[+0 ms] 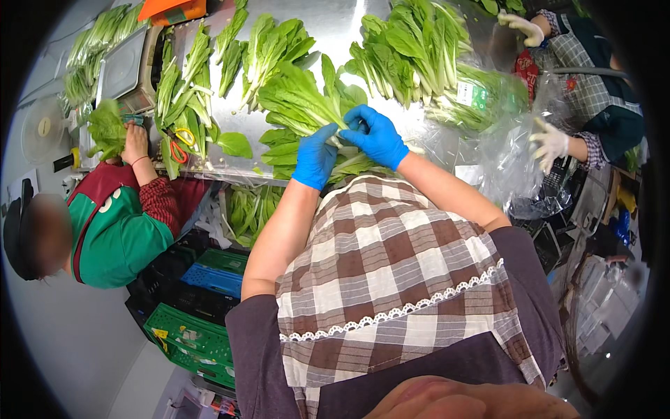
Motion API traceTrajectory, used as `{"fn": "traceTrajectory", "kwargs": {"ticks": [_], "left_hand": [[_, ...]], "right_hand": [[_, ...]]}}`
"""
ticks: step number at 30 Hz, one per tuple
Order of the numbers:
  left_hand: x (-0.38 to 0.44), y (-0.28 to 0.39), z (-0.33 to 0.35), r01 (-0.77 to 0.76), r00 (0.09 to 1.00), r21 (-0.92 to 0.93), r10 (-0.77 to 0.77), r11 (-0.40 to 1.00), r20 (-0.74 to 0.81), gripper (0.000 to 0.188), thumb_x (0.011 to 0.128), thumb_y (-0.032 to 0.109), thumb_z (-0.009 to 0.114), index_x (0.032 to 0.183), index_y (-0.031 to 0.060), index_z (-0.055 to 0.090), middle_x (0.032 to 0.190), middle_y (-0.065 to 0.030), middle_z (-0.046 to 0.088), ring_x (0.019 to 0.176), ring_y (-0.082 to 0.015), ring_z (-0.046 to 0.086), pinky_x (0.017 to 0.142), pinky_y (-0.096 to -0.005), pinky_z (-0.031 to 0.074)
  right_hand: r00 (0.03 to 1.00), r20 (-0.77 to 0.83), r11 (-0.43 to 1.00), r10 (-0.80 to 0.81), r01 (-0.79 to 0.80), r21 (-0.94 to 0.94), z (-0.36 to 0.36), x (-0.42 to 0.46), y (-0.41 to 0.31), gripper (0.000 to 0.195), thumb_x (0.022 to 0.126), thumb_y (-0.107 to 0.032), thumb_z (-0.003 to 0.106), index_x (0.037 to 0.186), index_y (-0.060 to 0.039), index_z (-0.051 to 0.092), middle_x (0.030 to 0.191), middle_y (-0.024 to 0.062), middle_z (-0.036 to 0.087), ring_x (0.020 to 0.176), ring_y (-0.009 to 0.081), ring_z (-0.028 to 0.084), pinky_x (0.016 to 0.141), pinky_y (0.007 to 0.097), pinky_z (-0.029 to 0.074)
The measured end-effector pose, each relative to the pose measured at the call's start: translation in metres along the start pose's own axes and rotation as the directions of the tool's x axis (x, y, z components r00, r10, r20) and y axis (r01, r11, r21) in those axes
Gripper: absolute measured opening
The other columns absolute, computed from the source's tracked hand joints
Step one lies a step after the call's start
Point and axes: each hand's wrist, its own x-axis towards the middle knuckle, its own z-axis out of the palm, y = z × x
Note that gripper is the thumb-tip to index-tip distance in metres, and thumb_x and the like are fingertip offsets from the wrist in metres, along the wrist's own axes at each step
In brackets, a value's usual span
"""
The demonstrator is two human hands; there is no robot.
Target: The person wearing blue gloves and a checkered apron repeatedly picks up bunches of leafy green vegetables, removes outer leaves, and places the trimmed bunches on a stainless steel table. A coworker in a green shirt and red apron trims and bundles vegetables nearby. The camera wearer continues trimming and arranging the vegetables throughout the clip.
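Both my hands wear blue gloves and meet over the near edge of a metal table [335,31]. My left hand [317,157] grips the stem end of a bunch of leafy greens [296,99], its leaves fanned out to the upper left. Close beside it, my right hand [372,135] has its thumb and fingers at the same stem end; whether they grip it is unclear. More greens lie beneath my hands. A large pile of greens [413,47] is beyond my right hand, and a smaller bunch [272,52] lies beyond my left.
Scissors [180,144] with red and yellow handles lie on greens at left, near a scale [123,63]. A co-worker [120,225] stands at left holding greens. At right are another co-worker's gloved hands [550,144], plastic film [505,157] and bagged greens [487,94]. Green crates [193,335] stand below.
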Motion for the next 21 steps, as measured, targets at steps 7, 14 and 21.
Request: {"fn": "traceTrajectory", "kwargs": {"ticks": [7, 14, 21], "left_hand": [[-0.011, 0.0, -0.003, 0.003, 0.996, 0.171, -0.018, 0.985, 0.085, 0.009, 0.083, -0.001, 0.056, 0.089, -0.0031, 0.062, 0.08, -0.014, 0.065, 0.071, -0.0206, 0.061, 0.07, -0.031, 0.048], [-0.008, -0.002, -0.006, 0.015, 0.978, 0.073, -0.03, 0.997, 0.205, 0.018, 0.082, 0.0, 0.055, 0.1, -0.0039, 0.059, 0.091, -0.0138, 0.065, 0.084, -0.0218, 0.063, 0.073, -0.031, 0.049], [-0.014, -0.004, 0.001, 0.047, 0.966, 0.071, -0.063, 0.996, 0.249, 0.034, 0.081, -0.002, 0.052, 0.116, -0.0009, 0.05, 0.107, -0.0149, 0.059, 0.098, -0.0269, 0.059, 0.085, -0.037, 0.047]], "right_hand": [[0.988, 0.061, 0.96, 0.145, -0.155, 0.235, 0.004, 0.004, 0.028, 0.038, 0.08, -0.023, 0.071, 0.109, -0.0029, 0.058, 0.081, 0.0052, 0.062, 0.067, 0.0102, 0.056, 0.064, 0.0252, 0.048], [0.913, 0.249, 0.731, 0.324, -0.408, 0.547, -0.012, 0.006, 0.004, 0.032, 0.081, -0.013, 0.065, 0.11, 0.0013, 0.059, 0.08, 0.005, 0.062, 0.066, 0.0106, 0.057, 0.059, 0.0226, 0.046], [0.901, 0.288, 0.679, 0.324, -0.434, 0.592, -0.018, 0.003, 0.018, 0.031, 0.08, -0.012, 0.065, 0.107, 0.0024, 0.061, 0.08, 0.0058, 0.062, 0.063, 0.0102, 0.054, 0.057, 0.0226, 0.045]]}}
